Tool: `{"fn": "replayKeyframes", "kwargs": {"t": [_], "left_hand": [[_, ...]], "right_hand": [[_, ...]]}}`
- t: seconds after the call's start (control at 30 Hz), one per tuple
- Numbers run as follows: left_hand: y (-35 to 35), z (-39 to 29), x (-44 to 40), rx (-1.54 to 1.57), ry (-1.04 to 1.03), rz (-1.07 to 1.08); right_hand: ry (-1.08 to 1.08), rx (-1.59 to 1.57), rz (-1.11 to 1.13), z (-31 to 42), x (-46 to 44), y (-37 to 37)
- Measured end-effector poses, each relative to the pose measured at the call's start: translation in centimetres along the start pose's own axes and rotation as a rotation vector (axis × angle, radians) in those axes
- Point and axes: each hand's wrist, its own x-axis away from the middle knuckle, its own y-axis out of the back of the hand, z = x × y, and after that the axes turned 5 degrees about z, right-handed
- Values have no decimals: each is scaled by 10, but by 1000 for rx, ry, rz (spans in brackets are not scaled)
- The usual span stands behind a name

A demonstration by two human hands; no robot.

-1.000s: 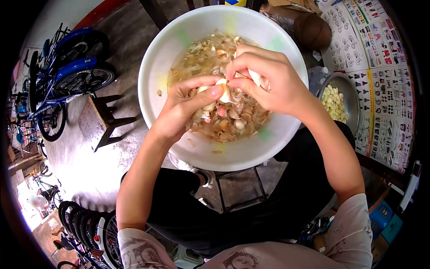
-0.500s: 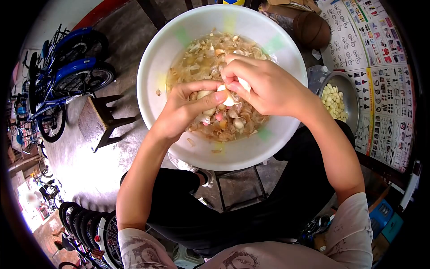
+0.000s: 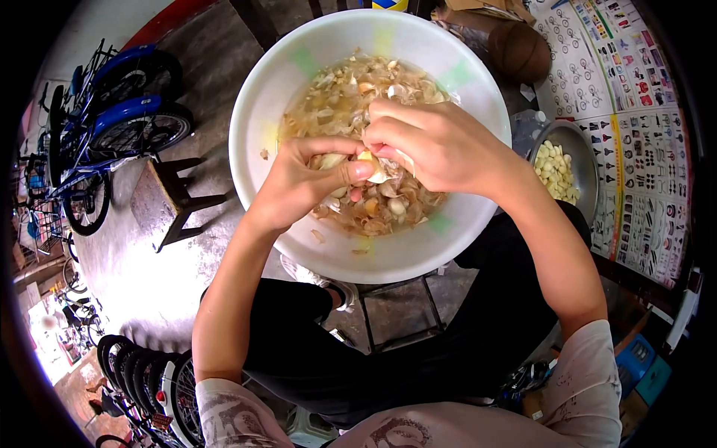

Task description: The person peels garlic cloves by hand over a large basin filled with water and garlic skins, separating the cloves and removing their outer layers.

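Note:
Both hands meet above a large white basin (image 3: 272, 216), which holds water, loose garlic skins (image 3: 373, 213) and some unpeeled cloves. My left hand (image 3: 302, 179) is closed, a garlic clove (image 3: 371, 166) pinched between its thumb and index finger; more pale garlic shows beneath its fingers. From the right, my right hand (image 3: 437, 145) touches the same clove with bent fingertips pressed together. A whitish piece shows under its palm, partly hidden, and the fingers hide just what its fingertips grip.
To the right, a metal bowl (image 3: 590, 179) holds peeled cloves (image 3: 554, 170) beside a printed sheet (image 3: 642, 149). A wooden stool (image 3: 168, 198) and bicycles (image 3: 127, 123) are at the left. Under the basin is a dark metal frame (image 3: 403, 340).
My right hand has shifted slightly left and its fingers have closed in over the clove. My left hand has barely moved and still pinches the clove.

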Motion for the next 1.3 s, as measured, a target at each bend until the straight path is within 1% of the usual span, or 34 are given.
{"fn": "replayKeyframes", "kwargs": {"t": [0.07, 0.1, 0.17, 0.2, 0.27, 0.3, 0.37, 0.5, 0.57, 0.6, 0.67, 0.7, 0.77, 0.8, 0.87, 1.0, 1.07, 1.2, 1.27, 1.3], "left_hand": [[-1, -2, 0, 4, 17, -16], [-1, -2, 0, 3, 16, -16], [0, -2, 0, 16, 17, -14], [0, -2, 0, 15, 16, -14], [2, -3, 1, 22, 14, 1], [2, -3, 1, 22, 14, 0], [1, -4, 1, -69, -44, -58], [-1, 3, -1, -180, -77, -143], [-1, 7, -1, -268, -221, -179], [-2, 4, -1, -268, -221, -180], [-3, -3, 2, -444, -103, -202], [-3, -3, 2, -444, -103, -203], [-3, -2, 2, -502, -172, -212], [-4, -2, 2, -502, -172, -212], [-3, -3, 2, -515, -239, -220], [-3, 2, 1, -442, -193, -228], [-4, 4, 0, -353, -124, -291], [-6, 2, 0, -232, -106, -290], [-5, 2, 0, -80, -135, -284], [-4, 3, -1, -80, -135, -284]], "right_hand": [[-64, -26, 97, 0, 0, 0], [-63, -25, 97, 1, 0, 1], [-140, -111, 146, 2, -1, 2], [-139, -111, 145, 2, -1, 1], [-128, -241, 61, 1, 1, -1], [-127, -241, 62, 0, 1, 0], [-128, -263, 45, -2, 1, 0], [-152, -239, 36, 0, 0, -2], [-154, -233, 20, 0, 0, -3], [-153, -233, 20, 1, -1, -3], [-136, -235, -3, 3, -2, -5], [-136, -235, -2, 3, -2, -5], [-123, -205, -2, 2, -2, -7], [-123, -205, -2, 2, -1, -7], [-196, -143, 36, 5, -1, -8], [-222, -166, 36, 7, -2, -13], [-237, -161, 31, 7, -2, -14], [-218, -129, 10, 6, -3, -13], [-222, -146, 22, 6, -3, -13], [-223, -146, 22, 7, -3, -12]]}}
